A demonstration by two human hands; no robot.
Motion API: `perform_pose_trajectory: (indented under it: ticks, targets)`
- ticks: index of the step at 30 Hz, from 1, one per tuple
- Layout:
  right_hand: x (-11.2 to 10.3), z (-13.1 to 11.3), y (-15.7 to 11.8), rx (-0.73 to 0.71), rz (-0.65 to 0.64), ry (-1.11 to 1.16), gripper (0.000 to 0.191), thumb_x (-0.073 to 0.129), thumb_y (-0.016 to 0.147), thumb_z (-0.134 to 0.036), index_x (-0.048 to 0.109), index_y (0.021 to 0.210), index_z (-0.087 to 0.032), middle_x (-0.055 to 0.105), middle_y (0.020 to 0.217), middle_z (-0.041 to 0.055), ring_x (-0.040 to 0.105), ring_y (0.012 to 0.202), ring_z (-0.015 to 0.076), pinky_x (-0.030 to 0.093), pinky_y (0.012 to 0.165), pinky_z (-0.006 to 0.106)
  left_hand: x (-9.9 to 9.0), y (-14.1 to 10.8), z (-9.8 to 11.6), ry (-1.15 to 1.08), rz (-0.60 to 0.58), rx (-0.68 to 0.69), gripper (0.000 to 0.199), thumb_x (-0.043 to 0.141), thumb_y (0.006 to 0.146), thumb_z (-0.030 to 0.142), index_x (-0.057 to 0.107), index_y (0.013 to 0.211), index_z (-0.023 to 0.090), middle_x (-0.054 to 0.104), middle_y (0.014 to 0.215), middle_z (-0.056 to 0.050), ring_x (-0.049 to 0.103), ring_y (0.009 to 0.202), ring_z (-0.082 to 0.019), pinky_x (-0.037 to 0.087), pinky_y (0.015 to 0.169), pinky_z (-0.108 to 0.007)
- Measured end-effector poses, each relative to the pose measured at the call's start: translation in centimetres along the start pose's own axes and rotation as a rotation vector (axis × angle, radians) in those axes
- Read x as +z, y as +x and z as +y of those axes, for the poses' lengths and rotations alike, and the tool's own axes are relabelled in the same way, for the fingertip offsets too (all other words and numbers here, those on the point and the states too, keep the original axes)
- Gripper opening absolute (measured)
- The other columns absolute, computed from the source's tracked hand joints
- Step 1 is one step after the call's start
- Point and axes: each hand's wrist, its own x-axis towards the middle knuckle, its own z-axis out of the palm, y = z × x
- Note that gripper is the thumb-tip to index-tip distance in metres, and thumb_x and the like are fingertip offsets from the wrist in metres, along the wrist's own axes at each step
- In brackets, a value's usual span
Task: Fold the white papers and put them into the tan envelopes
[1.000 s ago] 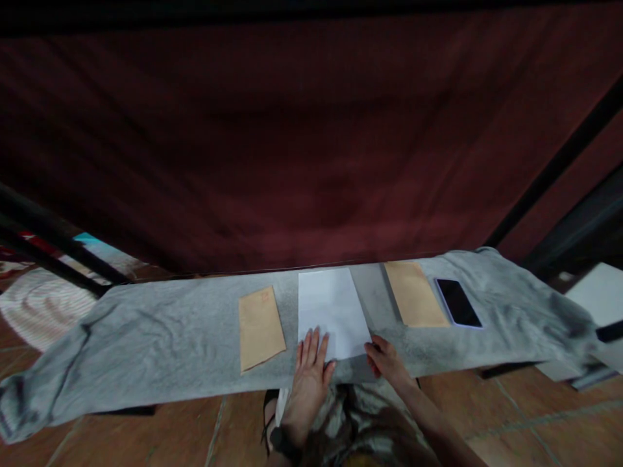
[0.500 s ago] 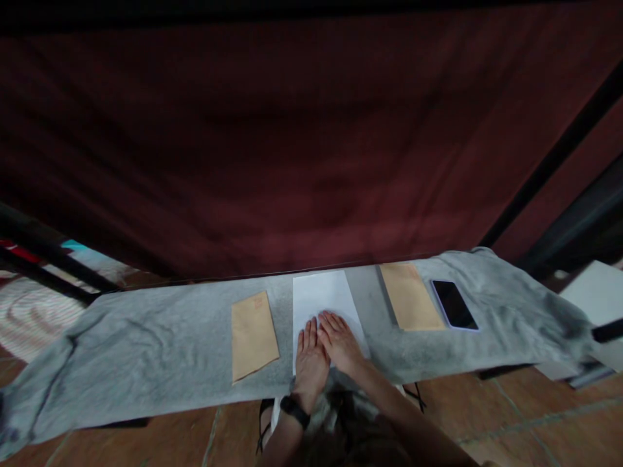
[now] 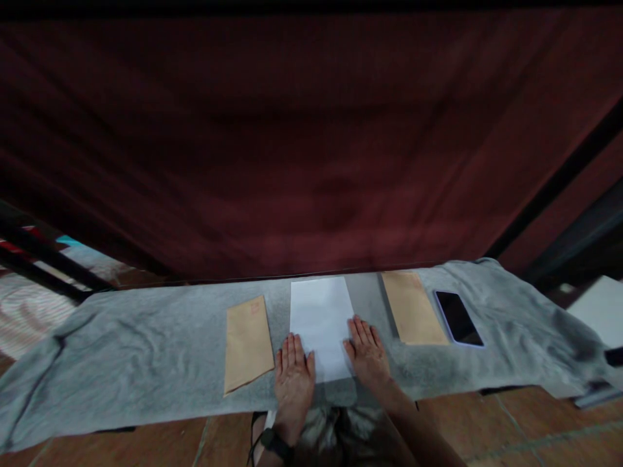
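Note:
A white sheet of paper point(image 3: 322, 318) lies flat on the grey cloth point(image 3: 160, 350) in front of me. My left hand point(image 3: 294, 376) rests palm down at the paper's lower left edge, with its fingers stretched out. At the lower right edge lies my right hand point(image 3: 367, 350), also flat, fingers extended and partly on the sheet. Neither hand grips anything. Left of the paper is a brown envelope point(image 3: 249, 344) with a small reddish mark in its upper corner, close to my left hand. Another brown envelope point(image 3: 416, 308) lies to the right of my right hand.
A phone point(image 3: 458, 318) with a dark screen and pale purple edge lies beside the right envelope. Behind the cloth-covered surface hangs a dark red curtain point(image 3: 321, 194). Dark bars point(image 3: 559, 175) stand at both sides. Below is a tiled floor point(image 3: 467, 421).
My hands have moved apart from the middle of the paper, the left to its lower left edge and the right to its right edge. The view has shifted slightly.

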Motion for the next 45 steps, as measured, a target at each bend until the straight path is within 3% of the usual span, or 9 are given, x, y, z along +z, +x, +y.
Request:
perform_pose_trajectory:
  ticks: [6,10,13,17,21,24,33,36,45]
  targets:
    - [-0.3,-0.4,0.0,-0.006,0.009,0.003,0.057,0.040,0.103,-0.034,0.038,0.156,-0.015,0.042,0.159,0.0138,0.041,0.145,0.0299,0.026,0.121,0.051,1.8,4.0,4.3,-0.110,-0.026,0.141,0.061,0.033,0.104,0.036,0.026,0.159,0.012,0.039,0.160,-0.017,0.030,0.152,-0.029,0.032,0.121,-0.053]
    - [-0.2,-0.4,0.1,0.007,0.003,-0.003,0.056,0.041,0.101,-0.034,0.041,0.155,-0.016,0.043,0.158,0.0115,0.043,0.144,0.0300,0.025,0.121,0.050,3.7,8.8,7.0,-0.108,-0.140,0.243,0.060,0.034,0.103,0.038,0.035,0.155,0.008,0.039,0.160,-0.018,0.030,0.152,-0.028,0.031,0.122,-0.051]
    - [-0.3,-0.4,0.3,0.024,-0.003,0.002,0.057,0.041,0.101,-0.036,0.043,0.154,-0.016,0.046,0.156,0.0112,0.045,0.143,0.0300,0.027,0.121,0.049,4.2,11.9,6.1,-0.057,-0.181,0.212,0.059,0.034,0.103,0.041,0.041,0.153,0.010,0.042,0.158,-0.017,0.033,0.150,-0.029,0.031,0.121,-0.051]
    - [-0.4,-0.3,0.3,0.010,-0.004,-0.004,0.057,0.041,0.100,-0.036,0.044,0.153,-0.015,0.047,0.155,0.0114,0.045,0.142,0.0304,0.027,0.120,0.050,3.8,14.1,2.2,0.009,-0.188,0.118,0.058,0.031,0.103,0.037,0.044,0.152,0.009,0.043,0.157,-0.017,0.036,0.149,-0.029,0.031,0.121,-0.048]
    - [0.1,-0.1,0.0,0.000,0.025,0.009,0.056,0.044,0.099,-0.036,0.046,0.152,-0.017,0.049,0.154,0.0115,0.047,0.141,0.0307,0.029,0.119,0.050,3.3,13.7,-1.2,0.045,-0.145,0.060,0.058,0.029,0.103,0.037,0.044,0.152,0.009,0.046,0.155,-0.018,0.040,0.147,-0.029,0.033,0.120,-0.049]
    - [0.8,0.0,1.0,0.028,0.059,0.018,0.050,0.043,0.100,-0.035,0.053,0.146,-0.019,0.054,0.151,0.0108,0.049,0.140,0.0305,0.030,0.119,0.051,3.1,12.8,-2.0,0.055,-0.133,0.071,0.058,0.029,0.103,0.037,0.045,0.151,0.009,0.046,0.156,-0.017,0.040,0.147,-0.028,0.032,0.120,-0.046]
    - [2.2,-4.0,13.4,-0.123,-0.097,0.092,0.049,0.032,0.106,-0.035,0.048,0.150,-0.021,0.043,0.159,0.0072,0.040,0.146,0.0223,0.030,0.120,0.042,3.1,12.5,-2.0,0.039,-0.129,0.078,0.058,0.029,0.102,0.037,0.043,0.153,0.011,0.046,0.155,-0.017,0.038,0.148,-0.028,0.034,0.119,-0.050]
    - [3.7,-4.6,15.6,-0.166,-0.139,0.076,0.046,0.038,0.106,-0.034,0.051,0.148,-0.023,0.046,0.157,0.0068,0.042,0.145,0.0218,0.029,0.121,0.042,3.5,12.2,-2.4,0.044,-0.099,0.093,0.058,0.031,0.102,0.036,0.039,0.155,0.013,0.046,0.156,-0.015,0.039,0.148,-0.027,0.034,0.120,-0.049]
    - [4.6,0.5,16.1,-0.019,-0.090,0.016,0.052,0.035,0.105,-0.035,0.045,0.152,-0.017,0.043,0.157,0.0124,0.041,0.146,0.0299,0.027,0.119,0.053,3.6,12.1,-2.2,0.057,-0.113,0.073,0.057,0.031,0.103,0.038,0.041,0.154,0.016,0.044,0.158,-0.012,0.037,0.148,-0.027,0.032,0.121,-0.048]
